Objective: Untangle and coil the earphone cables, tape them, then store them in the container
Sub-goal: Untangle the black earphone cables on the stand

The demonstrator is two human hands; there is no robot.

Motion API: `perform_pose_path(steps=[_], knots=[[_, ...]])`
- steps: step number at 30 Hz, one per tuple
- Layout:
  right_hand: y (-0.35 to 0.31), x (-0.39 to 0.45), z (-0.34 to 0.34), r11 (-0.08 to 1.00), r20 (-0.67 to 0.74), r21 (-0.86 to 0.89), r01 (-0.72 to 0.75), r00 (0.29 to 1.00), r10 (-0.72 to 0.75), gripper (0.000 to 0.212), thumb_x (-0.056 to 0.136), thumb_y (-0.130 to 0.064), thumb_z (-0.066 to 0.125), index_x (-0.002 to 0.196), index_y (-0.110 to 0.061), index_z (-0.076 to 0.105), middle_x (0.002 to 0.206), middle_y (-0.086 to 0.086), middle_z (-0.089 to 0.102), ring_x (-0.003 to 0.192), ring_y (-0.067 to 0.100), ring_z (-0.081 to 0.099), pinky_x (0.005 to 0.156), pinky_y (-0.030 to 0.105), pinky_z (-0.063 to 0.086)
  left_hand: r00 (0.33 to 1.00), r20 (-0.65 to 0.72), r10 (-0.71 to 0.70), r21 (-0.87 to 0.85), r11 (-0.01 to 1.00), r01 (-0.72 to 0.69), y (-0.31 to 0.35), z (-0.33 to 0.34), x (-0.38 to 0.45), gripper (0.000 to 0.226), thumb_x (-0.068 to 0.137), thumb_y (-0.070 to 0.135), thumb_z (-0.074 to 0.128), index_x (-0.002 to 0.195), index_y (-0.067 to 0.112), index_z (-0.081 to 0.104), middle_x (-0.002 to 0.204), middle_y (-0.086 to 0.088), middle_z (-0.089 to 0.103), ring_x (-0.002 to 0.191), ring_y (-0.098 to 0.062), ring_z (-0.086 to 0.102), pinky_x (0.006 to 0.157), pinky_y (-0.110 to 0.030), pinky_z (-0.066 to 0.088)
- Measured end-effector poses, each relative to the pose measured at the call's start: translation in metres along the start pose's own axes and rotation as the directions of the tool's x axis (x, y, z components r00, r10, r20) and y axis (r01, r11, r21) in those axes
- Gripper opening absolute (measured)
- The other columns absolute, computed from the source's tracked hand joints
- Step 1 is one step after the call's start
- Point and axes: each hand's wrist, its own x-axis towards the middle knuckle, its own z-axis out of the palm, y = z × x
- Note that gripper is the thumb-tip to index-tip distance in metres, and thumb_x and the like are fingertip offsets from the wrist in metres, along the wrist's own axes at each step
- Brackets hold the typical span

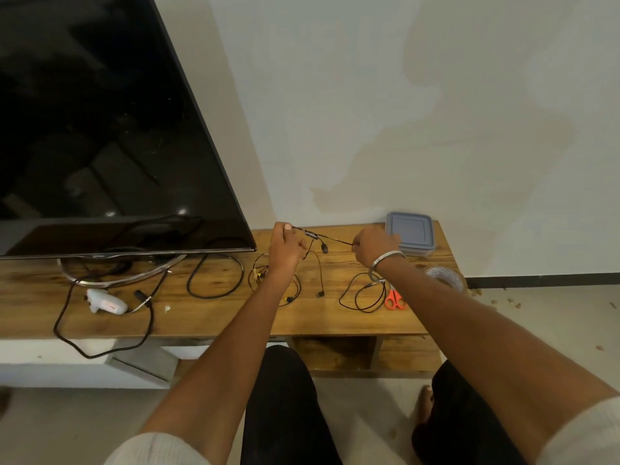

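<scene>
Your left hand and right hand each pinched the earphone cable, apparently taut between them above the table. The lidded container sat just behind your right hand.

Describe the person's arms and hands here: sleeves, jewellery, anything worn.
Both forearms are bare. Off-white sleeves sit pushed up near the elbows at the bottom corners of the frame. The right wrist carries a plain silver metal bangle. No gloves, rings or watch are visible on the left hand or right hand.
</scene>
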Motion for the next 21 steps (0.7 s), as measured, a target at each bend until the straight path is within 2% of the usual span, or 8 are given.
perform_pose_path(steps=[3,6,8,10,13,18,21], knots=[[0.004,0.0,-0.001,0.994,0.044,0.078,0.079,0.996,-0.082,0.025,0.092,-0.019,0.049,0.098,-0.015,0.073,0.102,0.007,0.069,0.097,0.028,0.062,0.087,0.042,0.048,0.989,0.064,-0.135,-0.184,0.972,0.144,-0.002,0.001,-0.003,0.025,0.107,0.029,0.022,0.106,0.013,0.042,0.083,-0.007,0.069,0.037,-0.011,0.046,0.045,-0.022,0.043],[0.003,0.002,-0.001,0.966,0.094,0.232,0.115,0.986,-0.14,0.026,0.092,-0.012,0.049,0.107,-0.007,0.07,0.109,0.013,0.068,0.1,0.029,0.062,0.09,0.04,0.053,0.979,0.126,-0.161,-0.174,0.968,0.181,-0.009,0.001,-0.001,0.028,0.107,0.03,0.023,0.109,0.011,0.044,0.092,-0.008,0.072,0.038,-0.012,0.045,0.047,-0.024,0.042],[0.003,0.002,-0.002,0.93,0.103,0.357,0.086,0.986,-0.13,0.031,0.092,-0.008,0.049,0.12,-0.009,0.062,0.117,0.014,0.064,0.103,0.029,0.062,0.09,0.04,0.053,0.976,0.174,-0.131,-0.154,0.975,0.159,-0.011,-0.001,-0.001,0.029,0.107,0.029,0.025,0.106,0.009,0.046,0.093,-0.008,0.072,0.038,-0.012,0.04,0.045,-0.024,0.038],[-0.001,-0.001,-0.004,0.883,0.111,0.462,0.086,0.982,-0.154,0.039,0.092,-0.008,0.048,0.131,-0.012,0.052,0.12,0.011,0.062,0.103,0.027,0.061,0.087,0.035,0.052,0.97,0.231,-0.076,-0.167,0.979,0.116,-0.01,-0.003,-0.002,0.028,0.107,0.026,0.025,0.099,0.009,0.046,0.089,-0.008,0.071,0.036,-0.012,0.033,0.041,-0.022,0.032],[-0.008,-0.004,-0.007,0.847,0.082,0.505,0.163,0.969,-0.235,0.052,0.088,-0.01,0.056,0.138,-0.015,0.043,0.12,0.006,0.061,0.095,0.019,0.056,0.077,0.024,0.042,0.955,0.294,-0.033,-0.188,0.978,0.092,-0.007,-0.006,0.0,0.029,0.107,0.022,0.024,0.09,0.01,0.044,0.079,-0.008,0.067,0.034,-0.011,0.026,0.038,-0.022,0.025],[-0.017,-0.007,-0.007,0.779,0.035,0.58,0.239,0.948,-0.316,0.072,0.082,-0.011,0.069,0.144,-0.018,0.032,0.131,0.007,0.049,0.102,0.024,0.058,0.084,0.029,0.047,0.9,0.434,-0.027,-0.277,0.947,0.162,-0.003,-0.008,0.001,0.031,0.107,0.016,0.022,0.084,0.009,0.042,0.063,-0.009,0.054,0.029,-0.008,0.02,0.037,-0.022,0.018],[-0.02,-0.01,-0.007,0.725,0.011,0.625,0.29,0.925,-0.379,0.069,0.08,-0.004,0.068,0.14,-0.02,0.037,0.127,0.004,0.054,0.105,0.022,0.058,0.086,0.03,0.05,0.873,0.487,-0.027,-0.326,0.922,0.21,0.001,-0.01,0.0,0.032,0.107,0.016,0.022,0.083,0.009,0.042,0.055,-0.004,0.048,0.031,-0.007,0.019,0.036,-0.021,0.016]])
